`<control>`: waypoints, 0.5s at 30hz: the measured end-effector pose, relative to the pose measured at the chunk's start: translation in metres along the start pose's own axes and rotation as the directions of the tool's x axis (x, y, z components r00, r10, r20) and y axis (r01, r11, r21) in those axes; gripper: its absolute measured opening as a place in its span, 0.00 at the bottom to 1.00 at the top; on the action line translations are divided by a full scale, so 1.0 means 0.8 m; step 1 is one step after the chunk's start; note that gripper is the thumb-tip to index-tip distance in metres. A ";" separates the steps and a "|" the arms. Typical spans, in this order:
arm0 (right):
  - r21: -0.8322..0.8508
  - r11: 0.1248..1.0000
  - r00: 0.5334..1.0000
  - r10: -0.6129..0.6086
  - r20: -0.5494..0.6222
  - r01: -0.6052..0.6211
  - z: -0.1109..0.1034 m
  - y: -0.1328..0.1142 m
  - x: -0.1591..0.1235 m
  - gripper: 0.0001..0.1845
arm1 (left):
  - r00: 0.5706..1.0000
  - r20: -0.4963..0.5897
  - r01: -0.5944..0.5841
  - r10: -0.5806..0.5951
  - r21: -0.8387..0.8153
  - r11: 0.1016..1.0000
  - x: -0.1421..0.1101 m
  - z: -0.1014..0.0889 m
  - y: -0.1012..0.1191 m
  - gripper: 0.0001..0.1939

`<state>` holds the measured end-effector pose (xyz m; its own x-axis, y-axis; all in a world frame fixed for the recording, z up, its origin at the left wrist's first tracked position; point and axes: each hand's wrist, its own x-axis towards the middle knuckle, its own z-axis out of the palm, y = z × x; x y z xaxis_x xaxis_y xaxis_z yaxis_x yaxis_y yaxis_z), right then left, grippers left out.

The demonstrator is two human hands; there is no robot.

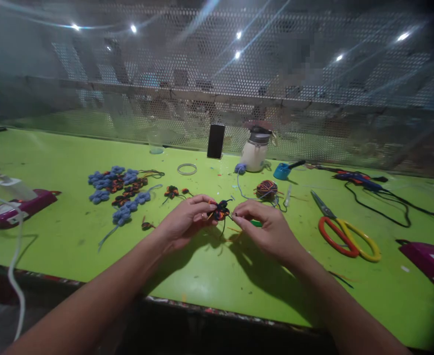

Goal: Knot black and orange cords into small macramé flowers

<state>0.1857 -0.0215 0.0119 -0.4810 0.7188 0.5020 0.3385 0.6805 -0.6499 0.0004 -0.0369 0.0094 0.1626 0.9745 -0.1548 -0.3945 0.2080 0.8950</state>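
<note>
My left hand (pixel 187 220) is closed on a small crocheted flower (pixel 221 211) in dark and orange-red yarn, held just above the table. Beside it, my right hand (pixel 263 227) pinches a dark yarn strand at the flower's right edge. A green piece (pixel 256 224), perhaps a handle, shows by the right fingers; most of it is hidden. Loose yarn ends hang below the flower. Left of my hands lie joined blue and dark-orange crocheted flowers (pixel 119 190) and a small separate flower (pixel 171 192). A multicoloured yarn ball (pixel 267 189) rests behind my right hand.
Large scissors (pixel 344 231) with red and yellow handles lie right. Behind stand a phone (pixel 216 141), a white jug (pixel 254 150), a blue pot (pixel 282 171) and a clear cup (pixel 155 143). Purple power strips (pixel 41 200) flank the green table (pixel 198 283), with cables. A perforated metal screen (pixel 187 74) borders the back.
</note>
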 end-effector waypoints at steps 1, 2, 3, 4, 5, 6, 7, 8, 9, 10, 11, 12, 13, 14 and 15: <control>0.006 1.000 1.000 0.006 0.007 -0.006 0.000 0.000 0.000 0.05 | 1.000 0.000 -0.001 0.001 0.007 1.000 0.000 0.000 0.000 0.05; 0.017 1.000 1.000 0.011 0.018 -0.012 0.001 -0.001 0.000 0.05 | 1.000 -0.001 -0.002 0.002 0.021 1.000 0.000 0.000 0.000 0.05; 0.033 0.999 0.999 0.016 0.033 -0.017 0.001 -0.002 0.000 0.06 | 1.000 -0.005 -0.007 0.007 0.040 0.999 0.000 0.000 -0.001 0.06; 0.052 0.998 0.998 0.018 0.054 -0.020 0.001 -0.003 0.000 0.06 | 1.000 -0.012 -0.016 0.017 0.061 0.998 0.000 0.000 -0.002 0.07; 0.070 0.997 0.997 0.018 0.077 -0.024 0.001 -0.005 0.000 0.06 | 0.999 -0.019 -0.031 0.033 0.081 0.996 0.000 0.000 -0.002 0.07; 0.081 0.996 0.995 0.017 0.099 -0.025 0.001 -0.006 -0.001 0.06 | 0.998 -0.023 -0.050 0.053 0.096 0.994 0.000 0.000 -0.003 0.07; 0.082 0.996 0.993 0.019 0.119 -0.029 0.000 -0.008 -0.001 0.06 | 0.997 -0.025 -0.067 0.070 0.107 0.992 0.001 0.000 -0.004 0.07; 0.075 0.997 0.991 0.022 0.134 -0.032 0.000 -0.009 -0.001 0.06 | 0.996 -0.025 -0.078 0.082 0.114 0.990 0.001 -0.001 -0.005 0.07; 0.065 0.997 0.989 0.027 0.144 -0.036 -0.001 -0.009 -0.001 0.06 | 0.996 -0.026 -0.083 0.087 0.119 0.989 0.001 -0.001 -0.005 0.07; 0.054 0.998 0.988 0.031 0.148 -0.040 -0.001 -0.010 -0.001 0.06 | 0.996 -0.029 -0.084 0.088 0.124 0.989 0.001 -0.001 -0.006 0.06; 0.048 0.998 0.989 0.036 0.145 -0.044 -0.002 -0.010 -0.001 0.06 | 0.996 -0.032 -0.079 0.084 0.132 0.988 0.001 -0.002 -0.006 0.07; 0.048 0.998 0.990 0.039 0.137 -0.046 -0.003 -0.009 -0.001 0.06 | 0.996 -0.036 -0.072 0.078 0.140 0.988 0.001 -0.002 -0.007 0.07; 0.052 0.998 0.991 0.041 0.125 -0.048 -0.003 -0.009 0.000 0.06 | 0.996 -0.041 -0.067 0.074 0.147 0.987 0.002 -0.002 -0.007 0.07; 0.054 0.997 0.992 0.044 0.114 -0.051 -0.004 -0.009 0.000 0.06 | 0.996 -0.049 -0.066 0.074 0.153 0.986 0.002 -0.003 -0.007 0.07; 0.051 0.997 0.993 0.048 0.106 -0.054 -0.005 -0.008 0.000 0.06 | 0.996 -0.056 -0.064 0.074 0.158 0.985 0.003 -0.003 -0.007 0.08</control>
<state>0.1864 -0.0251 0.0185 -0.5475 0.7313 0.4067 0.3224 0.6329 -0.7040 0.0013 -0.0358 0.0030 0.0822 0.9904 -0.1110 -0.2559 0.1287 0.9581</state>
